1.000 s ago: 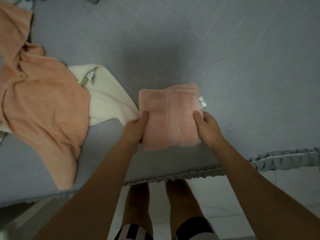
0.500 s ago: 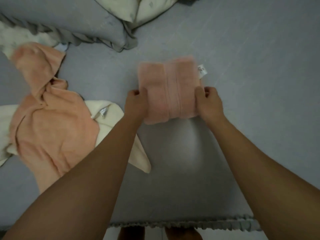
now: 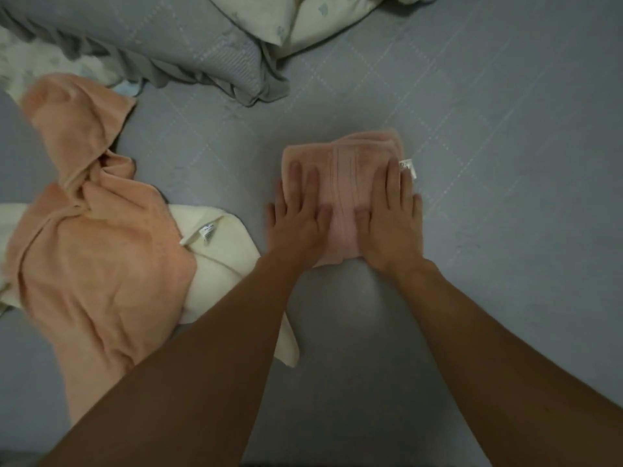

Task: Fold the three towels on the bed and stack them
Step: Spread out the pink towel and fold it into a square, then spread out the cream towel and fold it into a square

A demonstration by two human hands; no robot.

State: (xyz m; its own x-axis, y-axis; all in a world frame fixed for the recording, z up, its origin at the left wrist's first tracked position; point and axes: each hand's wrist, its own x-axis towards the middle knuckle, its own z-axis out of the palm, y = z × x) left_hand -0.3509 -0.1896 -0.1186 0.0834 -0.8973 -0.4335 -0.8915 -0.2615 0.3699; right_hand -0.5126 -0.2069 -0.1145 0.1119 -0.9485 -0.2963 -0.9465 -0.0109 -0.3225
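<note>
Both hands lie flat, fingers spread and palms down, on a folded pink towel (image 3: 344, 183) that rests on the grey quilted bed (image 3: 488, 163). The left hand (image 3: 298, 214) presses the towel's left half, with its outer fingers over the edge onto the bed; the right hand (image 3: 392, 215) presses the right half, its fingertips near a white care label (image 3: 407, 166) sticking out at the towel's right edge. Neither hand's grip closes on anything. To the left, well apart from the folded towel, a crumpled peach towel (image 3: 101, 251) lies unfolded on top of a cream towel (image 3: 226, 261) with its own white tag (image 3: 206, 233). A grey pillow (image 3: 188, 48) and a cream patterned pillow (image 3: 303, 18) sit at the far side of the bed.
</note>
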